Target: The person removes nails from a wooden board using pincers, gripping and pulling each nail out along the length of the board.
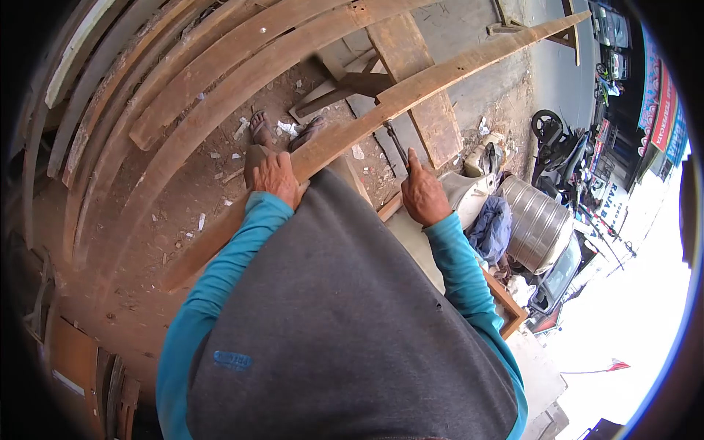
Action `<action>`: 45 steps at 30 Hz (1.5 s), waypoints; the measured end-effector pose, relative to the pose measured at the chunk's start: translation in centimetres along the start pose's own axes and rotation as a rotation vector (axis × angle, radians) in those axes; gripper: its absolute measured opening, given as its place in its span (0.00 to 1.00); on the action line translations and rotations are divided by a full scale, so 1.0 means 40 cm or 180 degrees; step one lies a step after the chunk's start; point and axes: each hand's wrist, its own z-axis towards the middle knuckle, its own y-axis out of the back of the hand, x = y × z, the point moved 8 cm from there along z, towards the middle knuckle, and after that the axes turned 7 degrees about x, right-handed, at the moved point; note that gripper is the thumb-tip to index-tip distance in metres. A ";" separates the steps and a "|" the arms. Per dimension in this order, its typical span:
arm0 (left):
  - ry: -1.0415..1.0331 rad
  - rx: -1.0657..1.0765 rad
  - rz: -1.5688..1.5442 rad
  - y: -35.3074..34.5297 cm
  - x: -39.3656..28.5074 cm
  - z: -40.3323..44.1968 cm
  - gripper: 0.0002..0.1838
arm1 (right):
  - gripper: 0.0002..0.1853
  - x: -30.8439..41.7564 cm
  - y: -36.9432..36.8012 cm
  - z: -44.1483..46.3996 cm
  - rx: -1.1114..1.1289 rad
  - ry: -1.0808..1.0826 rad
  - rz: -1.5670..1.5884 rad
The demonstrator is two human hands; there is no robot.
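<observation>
A long wooden plank (455, 71) runs diagonally from the lower left to the upper right, over a wider board (438, 128). My left hand (274, 178) presses on the plank near my body, its fingers wrapped over the wood. To the right, my right hand (424, 192) grips a dark metal tool (396, 144), with the index finger stretched along its handle. The far end of the tool is close to the plank's edge; whether it touches is too small to tell.
Several long boards (242, 73) lean at the upper left. Feet in sandals (262, 128) stand on the littered dirt floor. At the right are a metal drum (529, 224), a blue bundle (491, 229), a wooden frame (506, 306) and a parked motorcycle (561, 150).
</observation>
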 end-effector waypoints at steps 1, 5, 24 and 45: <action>-0.0034 -0.0032 0.0001 -0.002 0.001 0.000 0.34 | 0.33 0.001 0.002 -0.002 -0.0048 -0.0004 -0.0068; -0.0058 -0.0070 0.0032 -0.005 -0.001 0.001 0.34 | 0.32 -0.023 -0.009 0.012 -0.0113 -0.0070 -0.0168; 0.0104 0.0163 0.0049 -0.015 0.039 0.062 0.34 | 0.12 -0.255 -0.037 0.256 -0.0065 0.1564 -0.0150; 0.0300 -0.0085 0.0267 -0.002 -0.012 0.024 0.33 | 0.30 -0.257 -0.056 0.061 0.1466 0.0203 0.3715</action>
